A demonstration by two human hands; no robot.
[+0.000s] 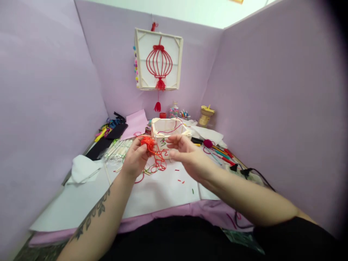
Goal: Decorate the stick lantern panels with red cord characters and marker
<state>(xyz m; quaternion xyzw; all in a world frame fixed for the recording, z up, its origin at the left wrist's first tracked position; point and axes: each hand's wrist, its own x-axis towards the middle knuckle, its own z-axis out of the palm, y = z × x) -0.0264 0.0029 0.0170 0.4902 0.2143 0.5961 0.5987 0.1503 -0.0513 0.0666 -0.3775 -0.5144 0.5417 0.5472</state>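
My left hand (136, 155) is closed around a small ball of orange-red yarn (147, 143), held above the table in front of a white box. Loose loops of the yarn dangle from it and trail down to the white tabletop. My right hand (183, 152) hovers just before the box, thumb and fingers apart, with nothing visible in it. The open-topped white box (168, 131) has pale sticks along its edges and green and red yarn bits on its front, partly hidden by my hands. A dark red strand lies across its opening.
A white lantern box (159, 59) with a red yarn lantern design hangs at the back. Left are packs of sticks (119, 149) and pink paper (136, 123). At right lie markers (224, 157), a crimson yarn ball (208, 143) and a yellow cup (206, 116). Yarn snippets dot the tabletop.
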